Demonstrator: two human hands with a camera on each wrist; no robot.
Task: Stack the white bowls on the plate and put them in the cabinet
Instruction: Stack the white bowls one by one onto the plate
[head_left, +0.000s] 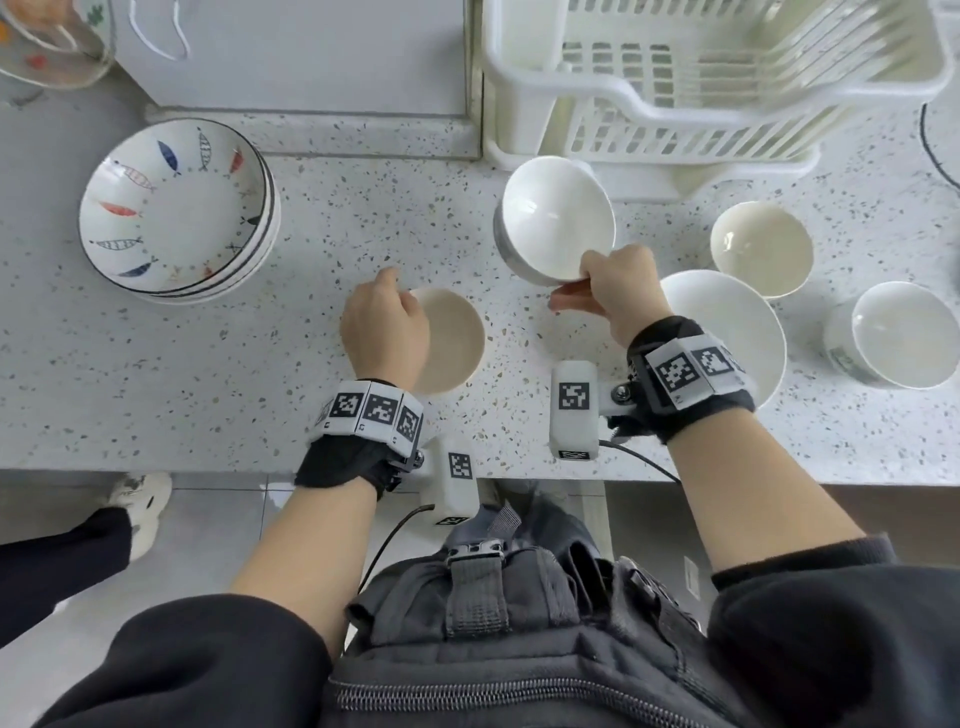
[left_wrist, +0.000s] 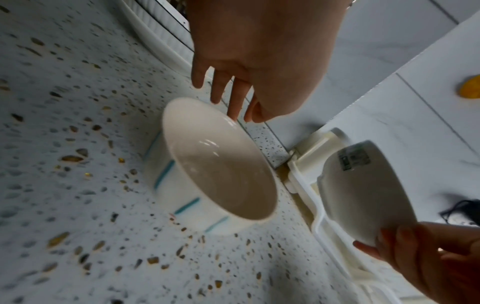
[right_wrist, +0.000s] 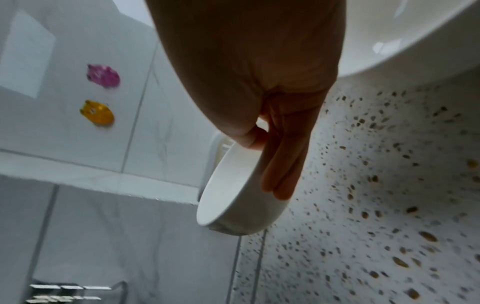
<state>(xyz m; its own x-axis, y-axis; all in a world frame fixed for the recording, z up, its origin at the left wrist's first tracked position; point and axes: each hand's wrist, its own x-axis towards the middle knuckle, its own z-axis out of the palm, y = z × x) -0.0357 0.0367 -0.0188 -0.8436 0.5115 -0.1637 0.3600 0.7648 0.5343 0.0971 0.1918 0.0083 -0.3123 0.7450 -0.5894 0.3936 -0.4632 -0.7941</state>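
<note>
My right hand (head_left: 587, 283) pinches the rim of a plain white bowl (head_left: 558, 218) and holds it tilted above the counter. In the right wrist view the thumb is inside this bowl (right_wrist: 239, 195) and the fingers (right_wrist: 280, 174) lie on its outer wall. A white plate (head_left: 727, 332) lies flat under my right wrist. My left hand (head_left: 387, 317) hovers over the far rim of a cream bowl with blue stripes (left_wrist: 221, 164) standing on the counter, fingers (left_wrist: 218, 90) relaxed and holding nothing. Two more white bowls (head_left: 761, 247) (head_left: 904, 332) stand to the right.
A stack of fish-patterned plates (head_left: 176, 208) sits at the left of the speckled counter (head_left: 156, 374). A white plastic dish rack (head_left: 701, 78) stands at the back right. The counter's front edge runs just behind my wrists; another person's leg shows on the floor at left.
</note>
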